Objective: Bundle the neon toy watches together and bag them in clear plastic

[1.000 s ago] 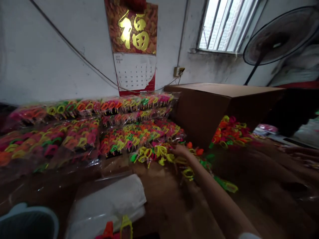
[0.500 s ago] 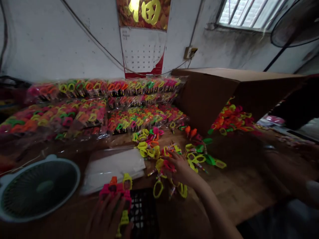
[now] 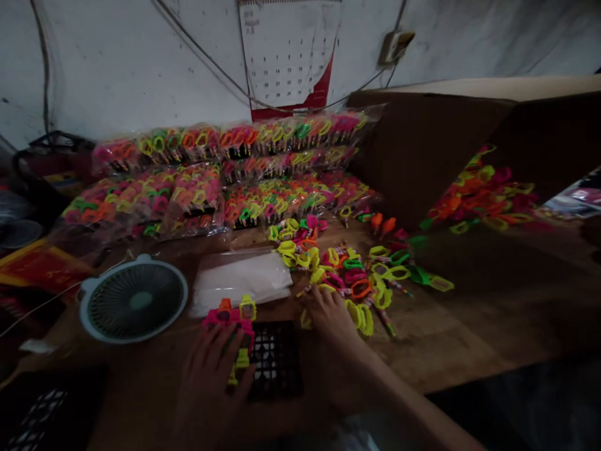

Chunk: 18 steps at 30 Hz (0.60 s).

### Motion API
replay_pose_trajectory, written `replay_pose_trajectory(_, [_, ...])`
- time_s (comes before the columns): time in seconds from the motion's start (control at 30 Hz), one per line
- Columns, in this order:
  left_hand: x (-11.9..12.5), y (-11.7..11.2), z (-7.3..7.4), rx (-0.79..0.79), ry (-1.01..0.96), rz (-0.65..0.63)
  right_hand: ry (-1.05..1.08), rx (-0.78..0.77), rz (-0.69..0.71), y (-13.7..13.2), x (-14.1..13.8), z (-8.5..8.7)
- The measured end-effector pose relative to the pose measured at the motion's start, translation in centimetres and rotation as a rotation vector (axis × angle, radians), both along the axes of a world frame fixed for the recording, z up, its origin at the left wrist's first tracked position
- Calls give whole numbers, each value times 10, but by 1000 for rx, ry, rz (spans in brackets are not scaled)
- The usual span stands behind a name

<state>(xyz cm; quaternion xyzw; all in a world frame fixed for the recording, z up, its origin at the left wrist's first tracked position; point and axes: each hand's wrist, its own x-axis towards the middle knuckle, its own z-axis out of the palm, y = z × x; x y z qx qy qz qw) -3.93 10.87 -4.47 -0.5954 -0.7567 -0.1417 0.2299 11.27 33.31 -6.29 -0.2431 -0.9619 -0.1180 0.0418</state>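
Note:
My left hand (image 3: 211, 369) lies with fingers spread over a small bunch of pink, orange and yellow plastic pieces (image 3: 233, 315) standing in a black grid tray (image 3: 277, 358). My right hand (image 3: 328, 313) rests palm down at the near edge of a loose heap of neon plastic pieces (image 3: 347, 269) on the wooden table (image 3: 451, 338). Its fingertips touch yellow pieces; whether they grip one is hidden.
Clear bags of the same neon pieces (image 3: 197, 188) are stacked along the wall. A small white fan (image 3: 134, 305) lies face up at the left, beside a stack of clear bags (image 3: 241, 282). A brown cardboard box (image 3: 436, 138) stands at right, with another neon heap (image 3: 483, 194).
The view has tilted down and nearer. My right hand has drawn back from the far heap to the table's near side. My left hand and the black tray have come into view.

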Motion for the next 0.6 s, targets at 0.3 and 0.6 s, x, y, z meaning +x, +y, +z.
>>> replay_pose_trajectory(0.3, [7, 1, 8, -12, -23, 41, 220, -403, 197, 41, -1, 5])
replay_pose_trajectory(0.6, [3, 1, 10, 68, -158, 5, 958, -1449, 15, -58, -38, -28])
